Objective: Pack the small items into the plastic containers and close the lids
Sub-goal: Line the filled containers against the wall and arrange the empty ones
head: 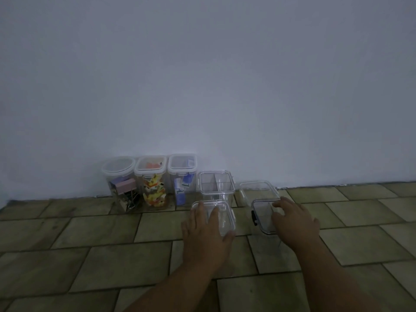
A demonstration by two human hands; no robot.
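Two boxes: left hand (202, 235) is lying flat, fingers straight, on clear box (225, 218); right hand (295, 221) is touching dark-rimmed box (261, 212), fingers bent, grip unclear. Filled jars (153, 183) are standing beyond left hand.

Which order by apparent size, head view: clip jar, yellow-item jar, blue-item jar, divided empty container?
1. clip jar and yellow-item jar, alike, unranked
2. blue-item jar, slightly narrower
3. divided empty container, shortest

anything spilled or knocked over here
Nothing stands out. The three filled containers stand upright against the wall with lids on, the clear divided container beside them is upright too, and no small items lie loose on the tiled floor.
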